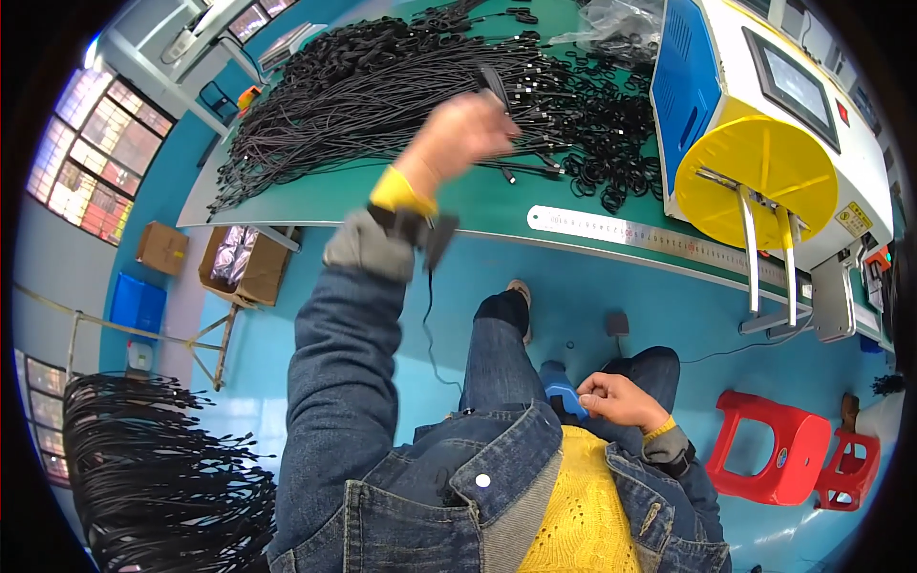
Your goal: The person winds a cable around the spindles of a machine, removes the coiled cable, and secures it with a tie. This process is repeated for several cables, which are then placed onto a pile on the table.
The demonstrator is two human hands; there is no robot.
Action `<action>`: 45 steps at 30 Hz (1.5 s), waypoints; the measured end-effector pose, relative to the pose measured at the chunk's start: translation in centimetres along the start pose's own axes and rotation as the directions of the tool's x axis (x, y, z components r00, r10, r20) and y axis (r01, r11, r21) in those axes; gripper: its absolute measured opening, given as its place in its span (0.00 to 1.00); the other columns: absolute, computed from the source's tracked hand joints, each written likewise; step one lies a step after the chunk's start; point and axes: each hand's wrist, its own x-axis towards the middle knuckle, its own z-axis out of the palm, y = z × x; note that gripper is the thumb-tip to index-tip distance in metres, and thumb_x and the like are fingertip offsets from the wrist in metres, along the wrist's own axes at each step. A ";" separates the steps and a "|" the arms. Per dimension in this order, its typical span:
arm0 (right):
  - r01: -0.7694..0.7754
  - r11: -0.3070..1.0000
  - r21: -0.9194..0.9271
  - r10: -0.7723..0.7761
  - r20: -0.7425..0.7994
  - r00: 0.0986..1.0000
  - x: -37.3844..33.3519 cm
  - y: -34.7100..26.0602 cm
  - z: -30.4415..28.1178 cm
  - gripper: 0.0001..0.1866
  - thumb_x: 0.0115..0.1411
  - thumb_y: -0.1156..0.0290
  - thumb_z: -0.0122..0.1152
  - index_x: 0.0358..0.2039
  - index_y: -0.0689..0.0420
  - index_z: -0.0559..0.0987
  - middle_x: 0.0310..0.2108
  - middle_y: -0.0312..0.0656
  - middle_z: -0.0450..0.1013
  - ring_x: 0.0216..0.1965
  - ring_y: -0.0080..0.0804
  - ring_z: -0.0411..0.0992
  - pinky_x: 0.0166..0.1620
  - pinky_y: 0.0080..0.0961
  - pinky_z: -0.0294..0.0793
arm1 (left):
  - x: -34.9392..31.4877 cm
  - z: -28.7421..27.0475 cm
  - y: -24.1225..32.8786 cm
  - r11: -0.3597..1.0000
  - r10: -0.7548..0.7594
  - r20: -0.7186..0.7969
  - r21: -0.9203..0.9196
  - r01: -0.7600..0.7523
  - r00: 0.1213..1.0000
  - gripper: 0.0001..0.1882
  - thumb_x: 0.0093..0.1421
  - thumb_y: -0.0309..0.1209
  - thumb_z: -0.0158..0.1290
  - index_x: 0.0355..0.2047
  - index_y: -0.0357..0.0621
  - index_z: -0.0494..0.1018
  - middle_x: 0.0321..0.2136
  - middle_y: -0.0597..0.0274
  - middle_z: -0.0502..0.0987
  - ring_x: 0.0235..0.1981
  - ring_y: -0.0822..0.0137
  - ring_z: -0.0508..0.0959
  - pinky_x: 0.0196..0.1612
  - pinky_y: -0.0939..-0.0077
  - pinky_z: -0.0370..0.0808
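Observation:
My left hand [460, 137] is stretched out over a large heap of black cables [353, 105] on the green table. It is smeared by motion, so its fingers do not show clearly. A dark strip-like thing [493, 84] stands out just beyond the fingers; whether the hand holds it is unclear. Low over my lap, my right hand [623, 399] has its fingers curled and pressed together. Its fingertips are beside a blue and black object [565, 395], and what they pinch is hidden. Small black loops [611, 172] lie right of the cable ends.
A white machine with a yellow disc [755, 181] and two metal prongs stands at the table's right. A steel ruler [630, 234] lies along the near edge. More cables [158, 468] hang at the lower left. Red stools [774, 449] and a carton [244, 263] are on the floor.

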 end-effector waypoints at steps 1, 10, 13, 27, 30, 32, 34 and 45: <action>-0.001 1.000 -0.012 0.001 0.012 1.000 0.1 -0.1 0.0 0.14 0.55 0.63 0.57 0.34 0.61 0.72 0.19 0.33 0.69 0.21 0.16 0.65 0.24 0.17 0.63 | 1.7 -3.9 -0.4 0.982 -0.021 -0.249 -0.187 -0.027 0.968 0.16 0.54 0.31 0.51 0.38 0.31 0.67 0.33 0.50 0.75 0.36 0.61 0.77 0.37 0.69 0.74; 0.046 0.997 -0.056 -0.045 0.015 0.999 0.9 1.2 0.1 0.10 0.56 0.68 0.56 0.34 0.61 0.73 0.20 0.32 0.69 0.20 0.13 0.63 0.23 0.13 0.62 | -1.6 -8.4 -8.1 0.114 0.020 -0.367 0.925 0.362 0.930 0.16 0.55 0.39 0.49 0.39 0.42 0.70 0.35 0.53 0.74 0.39 0.52 0.73 0.41 0.60 0.69; 0.025 0.999 -0.026 -0.025 0.004 1.000 0.7 0.7 0.1 0.09 0.56 0.69 0.55 0.34 0.62 0.73 0.20 0.32 0.69 0.20 0.13 0.63 0.23 0.14 0.62 | -2.5 -7.3 -7.5 0.088 0.055 -0.320 0.945 0.315 0.946 0.13 0.55 0.39 0.49 0.36 0.44 0.71 0.34 0.57 0.74 0.38 0.53 0.73 0.40 0.60 0.69; 0.270 0.867 -0.418 -0.494 -0.656 0.570 -2.8 -3.6 -0.2 0.25 0.48 0.73 0.62 0.47 0.60 0.67 0.32 0.40 0.71 0.24 0.21 0.66 0.27 0.17 0.67 | -10.6 1.4 -0.2 0.482 0.530 -0.130 0.859 -0.172 0.838 0.04 0.56 0.23 0.47 0.32 0.36 0.70 0.23 0.55 0.73 0.24 0.65 0.73 0.28 0.78 0.69; 0.144 0.590 -0.795 -0.805 -0.566 0.177 -5.0 -8.0 -0.7 0.30 0.44 0.72 0.66 0.50 0.58 0.66 0.40 0.46 0.70 0.31 0.29 0.69 0.31 0.22 0.70 | -15.6 5.8 1.6 0.528 0.417 -0.055 0.827 -0.192 0.907 0.06 0.52 0.19 0.49 0.31 0.38 0.73 0.24 0.55 0.75 0.25 0.62 0.76 0.27 0.76 0.71; 0.029 0.341 -0.940 -0.937 -0.338 0.085 -6.0 -9.8 -0.8 0.29 0.44 0.71 0.66 0.48 0.59 0.67 0.44 0.49 0.68 0.35 0.35 0.69 0.34 0.26 0.71 | -18.0 9.8 2.7 0.576 0.282 0.110 0.775 -0.260 0.953 0.07 0.51 0.19 0.50 0.31 0.37 0.73 0.23 0.56 0.75 0.24 0.64 0.75 0.26 0.78 0.71; -0.042 0.207 -0.978 -0.977 -0.208 0.050 -6.5 -9.6 -0.7 0.28 0.44 0.71 0.66 0.47 0.60 0.68 0.46 0.50 0.67 0.38 0.39 0.69 0.36 0.28 0.72 | -19.6 13.9 3.3 0.782 0.021 0.141 0.614 -0.104 0.990 0.05 0.56 0.23 0.48 0.31 0.35 0.72 0.23 0.55 0.74 0.22 0.67 0.73 0.28 0.80 0.70; 0.066 0.251 -0.966 -0.960 -0.239 0.145 -9.7 -6.7 -1.0 0.14 0.45 0.80 0.61 0.36 0.63 0.73 0.34 0.48 0.70 0.33 0.43 0.70 0.36 0.32 0.72 | -14.7 17.5 5.1 0.666 -0.396 0.792 -0.100 0.740 0.464 0.19 0.62 0.38 0.42 0.25 0.32 0.71 0.12 0.71 0.62 0.14 0.81 0.56 0.16 0.85 0.51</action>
